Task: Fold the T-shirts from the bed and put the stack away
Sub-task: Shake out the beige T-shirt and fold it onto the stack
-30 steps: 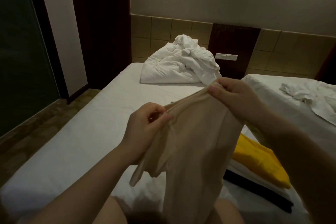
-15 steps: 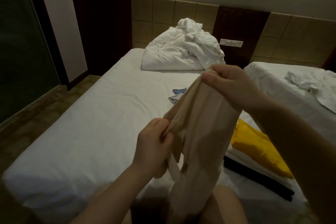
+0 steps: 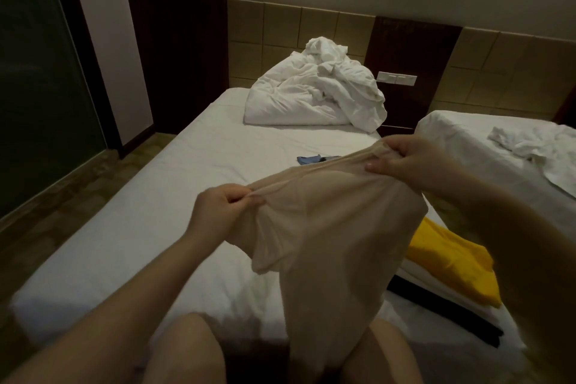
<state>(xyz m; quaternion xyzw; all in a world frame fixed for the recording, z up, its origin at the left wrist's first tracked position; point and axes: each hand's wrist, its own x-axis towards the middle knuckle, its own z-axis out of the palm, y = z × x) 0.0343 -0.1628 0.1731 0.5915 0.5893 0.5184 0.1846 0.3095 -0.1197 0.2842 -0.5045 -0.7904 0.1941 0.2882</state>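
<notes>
Beige T-shirt [image 3: 330,227] now stretched wider, left hand [image 3: 218,212] and right hand [image 3: 405,159] pinching it.

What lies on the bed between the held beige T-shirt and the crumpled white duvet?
A small blue cloth on the bed sheet, seen in the head view.

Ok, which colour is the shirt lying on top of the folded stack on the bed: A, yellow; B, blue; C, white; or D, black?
A: a yellow shirt tops the stack, with white and black layers showing beneath it.
</notes>
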